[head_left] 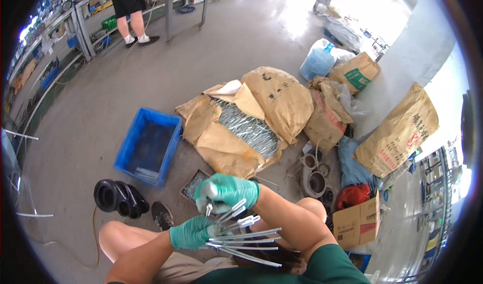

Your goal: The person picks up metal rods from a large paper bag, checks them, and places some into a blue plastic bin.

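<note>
In front of my lap, my left hand [191, 232], in a green glove, is closed around a fanned bundle of thin metal rods [246, 241]. Their long ends point to the right. Just above it, my gloved right hand [230, 189] is pinched at a small silvery metal piece [209, 209], which stands up between the two hands. Whether that piece sits on a rod's end I cannot tell. Beyond my right hand is a small box [190, 187] of little metal parts, partly covered by the hand. A torn-open brown paper sack [216, 145] full of similar rods lies farther ahead.
A blue crate [132, 170] with a few rods stands ahead left. Black rings [121, 198] lie nearer. To the right are metal castings [313, 179], a cardboard box [356, 223], paper sacks [400, 133] and a blue water jug [318, 62]. A person [130, 12] stands far left by racks.
</note>
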A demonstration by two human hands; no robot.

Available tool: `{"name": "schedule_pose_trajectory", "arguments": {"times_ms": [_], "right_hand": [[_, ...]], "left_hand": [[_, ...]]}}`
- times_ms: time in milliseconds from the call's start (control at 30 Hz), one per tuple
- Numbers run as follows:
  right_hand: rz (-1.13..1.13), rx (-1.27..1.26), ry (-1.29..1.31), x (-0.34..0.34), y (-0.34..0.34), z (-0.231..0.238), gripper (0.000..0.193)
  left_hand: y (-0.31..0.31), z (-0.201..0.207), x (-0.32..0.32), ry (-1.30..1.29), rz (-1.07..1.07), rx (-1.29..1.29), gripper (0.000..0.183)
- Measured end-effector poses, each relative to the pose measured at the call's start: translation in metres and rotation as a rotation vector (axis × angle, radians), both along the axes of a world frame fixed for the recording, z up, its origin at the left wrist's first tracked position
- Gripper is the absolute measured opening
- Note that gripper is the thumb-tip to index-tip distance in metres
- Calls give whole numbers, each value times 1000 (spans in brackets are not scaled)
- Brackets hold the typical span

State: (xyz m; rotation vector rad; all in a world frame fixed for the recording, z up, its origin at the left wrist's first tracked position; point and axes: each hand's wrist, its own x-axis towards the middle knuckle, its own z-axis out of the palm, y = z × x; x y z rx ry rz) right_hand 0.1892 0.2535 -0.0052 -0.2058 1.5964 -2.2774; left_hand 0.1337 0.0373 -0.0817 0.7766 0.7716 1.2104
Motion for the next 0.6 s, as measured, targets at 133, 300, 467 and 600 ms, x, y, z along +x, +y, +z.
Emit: {"name": "schedule_pose_trajectory", "arguments": {"times_ms": [133, 300, 467, 600], "right_hand": [[-367, 108, -201, -4, 16, -38, 35], [-551, 2, -613, -25, 27, -83, 32], [-478, 17, -644, -33, 18, -120, 31], [-448, -6, -637, -26, 16, -133, 31]], "left_hand": [[13, -5, -1, -83, 138, 17, 39], [6, 45, -36, 242, 511, -146, 82], [2, 57, -52, 263, 699, -151, 89], [4, 46, -53, 177, 671, -94, 78]]}}
